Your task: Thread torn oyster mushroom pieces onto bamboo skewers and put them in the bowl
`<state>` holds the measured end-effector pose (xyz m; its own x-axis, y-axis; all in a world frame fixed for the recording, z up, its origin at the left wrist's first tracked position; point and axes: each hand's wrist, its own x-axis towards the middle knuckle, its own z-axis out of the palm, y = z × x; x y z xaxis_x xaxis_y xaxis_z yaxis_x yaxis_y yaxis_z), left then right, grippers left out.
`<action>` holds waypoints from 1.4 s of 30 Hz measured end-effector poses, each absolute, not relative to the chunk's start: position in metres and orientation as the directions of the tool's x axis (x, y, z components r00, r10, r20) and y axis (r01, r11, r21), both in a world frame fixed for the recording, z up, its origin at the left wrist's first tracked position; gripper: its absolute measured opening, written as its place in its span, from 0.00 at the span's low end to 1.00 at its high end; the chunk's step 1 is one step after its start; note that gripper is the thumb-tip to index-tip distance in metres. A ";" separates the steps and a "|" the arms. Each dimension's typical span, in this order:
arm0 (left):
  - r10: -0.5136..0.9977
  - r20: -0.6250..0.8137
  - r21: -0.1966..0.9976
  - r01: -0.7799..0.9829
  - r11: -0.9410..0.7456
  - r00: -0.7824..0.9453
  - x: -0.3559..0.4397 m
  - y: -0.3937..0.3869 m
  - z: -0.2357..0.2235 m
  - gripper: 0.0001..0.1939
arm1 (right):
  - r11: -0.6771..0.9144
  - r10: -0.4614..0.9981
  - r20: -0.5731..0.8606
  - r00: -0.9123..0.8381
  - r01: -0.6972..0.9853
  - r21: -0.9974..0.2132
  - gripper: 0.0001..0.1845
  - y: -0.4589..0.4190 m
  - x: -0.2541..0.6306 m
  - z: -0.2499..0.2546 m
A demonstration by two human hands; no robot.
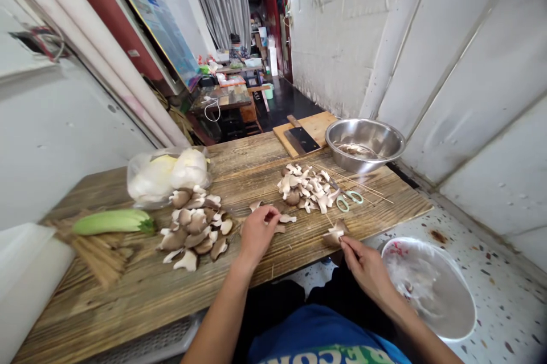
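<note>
My right hand (363,264) is closed at the table's front edge, pinching a brown-capped oyster mushroom (334,234); a thin wooden skewer (329,219) sticks out beyond it. My left hand (258,233) is over the table with fingertips drawn together, and whatever is between them is hidden. Beside those fingers lie a few loose mushroom pieces (288,219). A heap of torn mushrooms (307,187) sits ahead, between my hands. To the left is a second heap of larger mushrooms (196,227).
Scissors with pale green handles (349,200) and bare skewers (363,184) lie right of the near heap. Behind are a cleaver (304,139) on a cutting board (327,122) and a steel bowl (365,144). Leftward: a green gourd (111,221), bagged vegetables (168,176). A lined bin (429,290) stands below right.
</note>
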<state>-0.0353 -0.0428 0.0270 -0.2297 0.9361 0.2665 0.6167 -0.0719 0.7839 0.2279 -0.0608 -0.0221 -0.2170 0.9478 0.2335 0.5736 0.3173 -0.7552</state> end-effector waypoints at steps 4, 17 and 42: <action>0.953 0.194 0.856 0.515 -0.050 -0.231 -0.038 -0.039 0.029 0.05 | 0.294 0.956 0.239 -0.172 0.591 -0.751 0.19 -0.062 0.243 -0.027; 0.970 -0.225 0.827 -0.544 0.143 -0.087 -0.038 -0.041 0.037 0.17 | 0.325 0.928 0.173 -0.329 0.492 -0.808 0.18 -0.078 0.222 -0.011; 0.880 -0.458 0.524 -0.838 0.152 -0.128 -0.025 -0.045 0.034 0.05 | 0.416 0.856 0.191 -0.480 0.420 -0.806 0.15 -0.094 0.204 0.003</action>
<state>-0.0250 -0.0448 0.0340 -0.1275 0.8795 -0.4585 -0.8382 0.1516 0.5239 0.2041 -0.0943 0.0033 -0.4803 0.8560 0.1912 0.4204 0.4160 -0.8063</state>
